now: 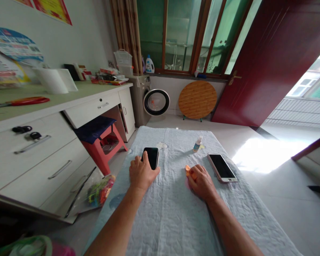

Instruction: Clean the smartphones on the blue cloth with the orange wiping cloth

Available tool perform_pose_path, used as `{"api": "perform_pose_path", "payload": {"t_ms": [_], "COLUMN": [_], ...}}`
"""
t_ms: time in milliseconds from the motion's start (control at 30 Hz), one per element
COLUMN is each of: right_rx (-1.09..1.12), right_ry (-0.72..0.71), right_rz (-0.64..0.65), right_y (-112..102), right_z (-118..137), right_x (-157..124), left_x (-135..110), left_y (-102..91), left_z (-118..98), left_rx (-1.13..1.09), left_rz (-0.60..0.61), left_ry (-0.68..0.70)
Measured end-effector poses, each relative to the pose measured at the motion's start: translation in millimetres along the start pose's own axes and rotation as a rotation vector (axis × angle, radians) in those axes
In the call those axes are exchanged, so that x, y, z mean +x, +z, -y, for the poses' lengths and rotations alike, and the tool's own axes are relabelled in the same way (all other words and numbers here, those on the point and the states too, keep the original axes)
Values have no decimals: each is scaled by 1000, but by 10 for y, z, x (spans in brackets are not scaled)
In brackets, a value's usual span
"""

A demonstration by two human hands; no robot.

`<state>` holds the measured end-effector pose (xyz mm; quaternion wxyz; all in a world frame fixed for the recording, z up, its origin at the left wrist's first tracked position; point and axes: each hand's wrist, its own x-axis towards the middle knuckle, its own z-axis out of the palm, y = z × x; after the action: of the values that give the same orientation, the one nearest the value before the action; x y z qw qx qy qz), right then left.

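Note:
My left hand (143,173) is closed around a black smartphone (153,158) on the quilted cloth, thumb at its right edge and fingers over its left side. My right hand (202,182) rests on the cloth to the right, fingers closed on a small orange cloth (187,170), most of which is hidden under the hand. Farther right lies a white-framed smartphone (222,168) with a dark screen, apart from both hands. Beyond the right hand a small spray bottle (197,144) stands upright.
A pale blue quilted cloth (173,220) covers the table. At left are a white desk (93,110) and a red stool (106,149) with a dark cushion. Behind stand a washing machine (138,103) with its round door open and a round wooden tabletop (197,99).

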<state>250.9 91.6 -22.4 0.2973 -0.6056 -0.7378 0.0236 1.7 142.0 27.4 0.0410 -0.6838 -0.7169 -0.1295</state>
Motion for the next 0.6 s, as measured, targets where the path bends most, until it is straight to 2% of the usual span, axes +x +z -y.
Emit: {"api": "perform_pose_path", "payload": {"t_ms": [233,333,433,533,600], "right_rx": [5,14,12,19,36], "right_ry": [10,18,22,27,35], "right_rz": [9,19,25,14,-3], "right_y": [1,-2,3,18,32], "right_z": [-6,-6,-15,-25,-33], "right_x": [9,11,9,4,0], "left_x": [27,-3,-116,-283,-388], "left_y": [89,15,-78,-74,-3], "left_z": [20,-22,-147,-317,-421], "left_rx": [-46,-103,-217,-353,-424], "left_rz": [-103,-209,-288,-237,-158], "left_ry": [25,59,149,277,318]}}
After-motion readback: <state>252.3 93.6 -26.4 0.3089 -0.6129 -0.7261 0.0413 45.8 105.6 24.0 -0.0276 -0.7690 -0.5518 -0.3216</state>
